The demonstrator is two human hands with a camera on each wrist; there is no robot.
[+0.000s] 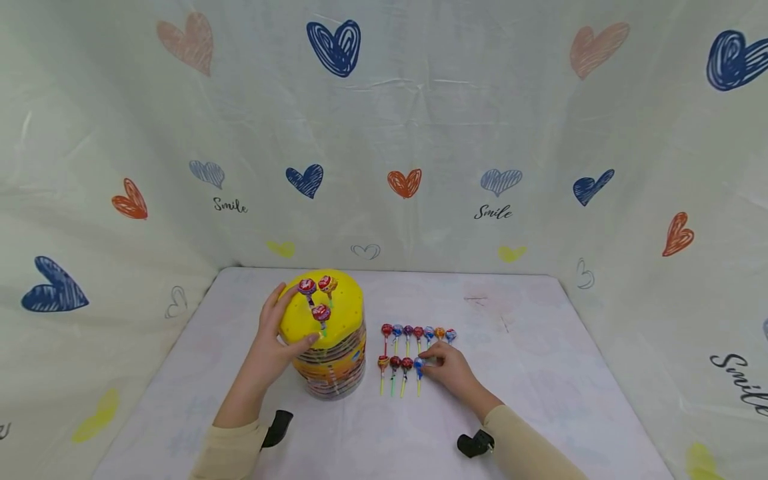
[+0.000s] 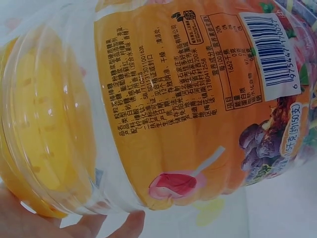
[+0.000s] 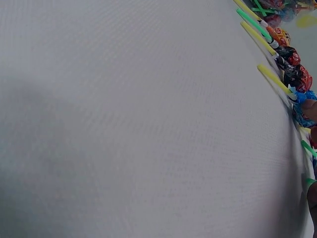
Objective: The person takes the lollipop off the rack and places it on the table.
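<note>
A clear plastic candy jar [image 1: 336, 373] with a yellow lid [image 1: 348, 303] stands on the table, and an orange printed label [image 2: 163, 99] wraps its side. Three wrapped lollipops [image 1: 321, 312] are on top of the lid. My left hand [image 1: 273, 343] grips the jar at its lid, thumb in front and fingers round the left side. To the jar's right, lollipops lie in two rows. At the right end of the nearer row my right hand [image 1: 451, 373] pinches a blue-wrapped lollipop [image 1: 419, 365] by its head; its yellow stick points towards me.
The farther row holds several lollipops [image 1: 408, 331] side by side, its right end partly behind my right hand. Other lollipops [image 1: 395, 363] of the nearer row lie left of the blue one. A white cloth [image 1: 540, 373] covers the table, with a heart-printed curtain [image 1: 420, 120] behind.
</note>
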